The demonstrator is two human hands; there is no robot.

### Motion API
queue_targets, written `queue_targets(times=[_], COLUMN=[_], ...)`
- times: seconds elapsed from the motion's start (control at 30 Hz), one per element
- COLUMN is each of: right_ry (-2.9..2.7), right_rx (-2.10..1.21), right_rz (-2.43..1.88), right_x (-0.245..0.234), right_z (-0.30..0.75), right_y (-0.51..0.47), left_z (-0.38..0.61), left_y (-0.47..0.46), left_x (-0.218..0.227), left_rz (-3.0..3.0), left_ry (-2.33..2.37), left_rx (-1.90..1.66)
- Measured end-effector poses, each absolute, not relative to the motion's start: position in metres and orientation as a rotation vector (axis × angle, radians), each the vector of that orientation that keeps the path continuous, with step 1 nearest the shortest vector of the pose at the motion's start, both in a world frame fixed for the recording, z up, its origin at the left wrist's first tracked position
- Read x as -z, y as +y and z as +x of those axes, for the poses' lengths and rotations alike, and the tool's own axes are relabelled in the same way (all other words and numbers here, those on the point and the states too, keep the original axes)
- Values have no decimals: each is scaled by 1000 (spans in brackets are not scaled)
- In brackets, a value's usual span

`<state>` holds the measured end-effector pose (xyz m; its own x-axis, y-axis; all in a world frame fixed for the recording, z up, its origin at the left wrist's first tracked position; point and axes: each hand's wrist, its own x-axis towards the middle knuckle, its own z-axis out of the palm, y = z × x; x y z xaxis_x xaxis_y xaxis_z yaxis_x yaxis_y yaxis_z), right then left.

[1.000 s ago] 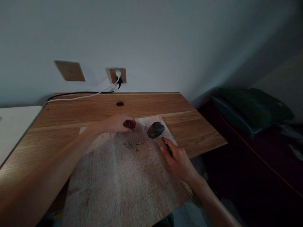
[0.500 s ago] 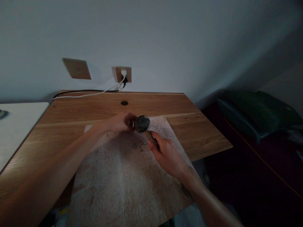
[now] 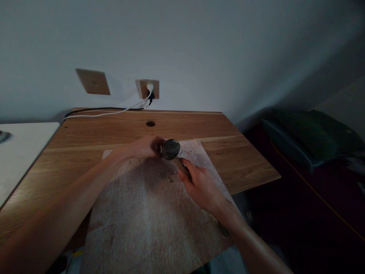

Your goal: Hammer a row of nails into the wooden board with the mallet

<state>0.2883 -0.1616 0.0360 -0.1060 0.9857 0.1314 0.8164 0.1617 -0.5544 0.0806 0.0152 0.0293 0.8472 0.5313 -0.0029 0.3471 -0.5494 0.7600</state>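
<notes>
My right hand [image 3: 201, 186] is wrapped round the wooden handle of a hammer [image 3: 171, 149] with a dark, rounded head. The head hangs over the far part of a worn wooden board [image 3: 134, 224], right beside the fingers of my left hand [image 3: 148, 147]. Those left fingers are curled in a pinch near the board's far edge; whatever they hold is hidden behind the hammer head. Several loose nails [image 3: 167, 176] lie on the board just below the hammer. A few more nails [image 3: 186, 152] lie to the right of its head.
The board rests on a wooden desktop [image 3: 245, 163] against the wall. A wall socket [image 3: 149, 88] has a white and a black cable running left along the desk's back edge. A white surface [image 3: 25, 152] adjoins at left; a dark green cushion [image 3: 316, 133] lies at right.
The view has shifted very slightly. Both hands and the hammer stay almost where they were, with the head still beside my left fingers.
</notes>
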Motion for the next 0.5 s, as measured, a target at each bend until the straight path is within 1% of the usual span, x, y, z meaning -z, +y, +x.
queue_targets(times=[0.2,0.37,0.5], right_ry=[-1891,-1878,-1887], right_rx=[-571,-580,-590], right_rz=[-1705,-1762,-1788], right_x=[-41,-31,-27], right_z=[303,317,321], right_y=[-175,-193,-198], left_z=[80,85,90], left_y=[8,-7,-11], left_x=[-51,-57,-56], left_rz=[2335,2361,2301], left_ry=[768,570,492], left_rx=[-72,186,204])
